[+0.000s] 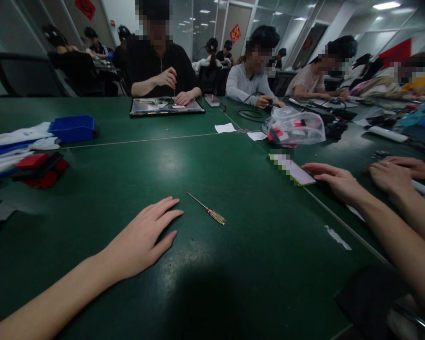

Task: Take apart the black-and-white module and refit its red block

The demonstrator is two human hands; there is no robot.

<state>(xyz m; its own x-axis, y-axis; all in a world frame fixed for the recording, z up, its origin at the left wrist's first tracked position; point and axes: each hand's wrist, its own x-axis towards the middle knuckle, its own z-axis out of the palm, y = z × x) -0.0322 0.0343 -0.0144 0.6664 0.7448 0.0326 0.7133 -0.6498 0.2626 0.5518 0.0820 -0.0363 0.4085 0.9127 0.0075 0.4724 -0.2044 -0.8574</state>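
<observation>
My left hand (145, 236) lies palm down on the green table, fingers spread and nothing in it. Just to the right of its fingertips is a screwdriver (215, 215) with a clear yellowish handle, a red collar and a thin metal shaft pointing up and left. Farther off to the right, my right hand (336, 182) has its fingers stretched out at the right-hand edge of a phone (302, 174) with a yellow-green rim. The phone's screen is partly blurred out. Whether those fingertips touch the phone I cannot tell.
On the left are a blue bin (72, 128), white-and-blue gloves (17, 137) and a red-and-black object (40, 169). Across the table, a person works on an opened panel (168, 107). A clear plastic bag (297, 126) and a co-worker's hands (392, 177) are at right.
</observation>
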